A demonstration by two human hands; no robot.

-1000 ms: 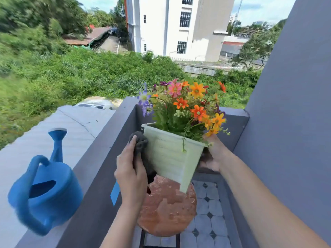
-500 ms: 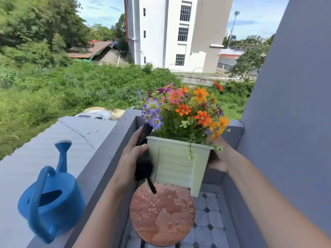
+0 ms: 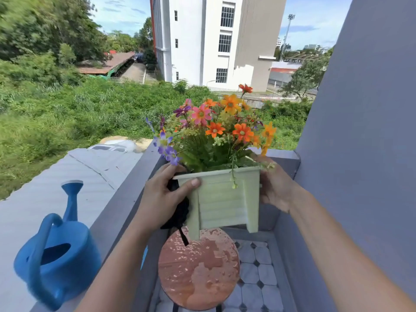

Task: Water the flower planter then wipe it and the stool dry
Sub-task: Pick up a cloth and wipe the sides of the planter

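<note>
Looking nearest first, I have the blue watering can [image 3: 56, 255] at 8 o'clock on the grey ledge [image 3: 121, 206]. Its fill hole is dark, so I cannot tell how much water is left. At 6 o'clock the round reddish stool [image 3: 198, 271] is beaded with drops and a pooled patch, not yet wiped. Above it, both hands hold the pale green planter [image 3: 222, 199] clear of the stool. My left hand [image 3: 162, 197] curls round its 9 o'clock corner, thumb across the front rim, trapping a dark cloth [image 3: 180, 212] against the side wall. My right hand [image 3: 273, 190] clasps the 3 o'clock wall, fingers hidden behind. I judge it light, stiff plastic, likely slick when wet, so the rim lip and legs are the safest holds. It is packed with flowers [image 3: 216, 131] and foliage; the soil is hidden.
</note>
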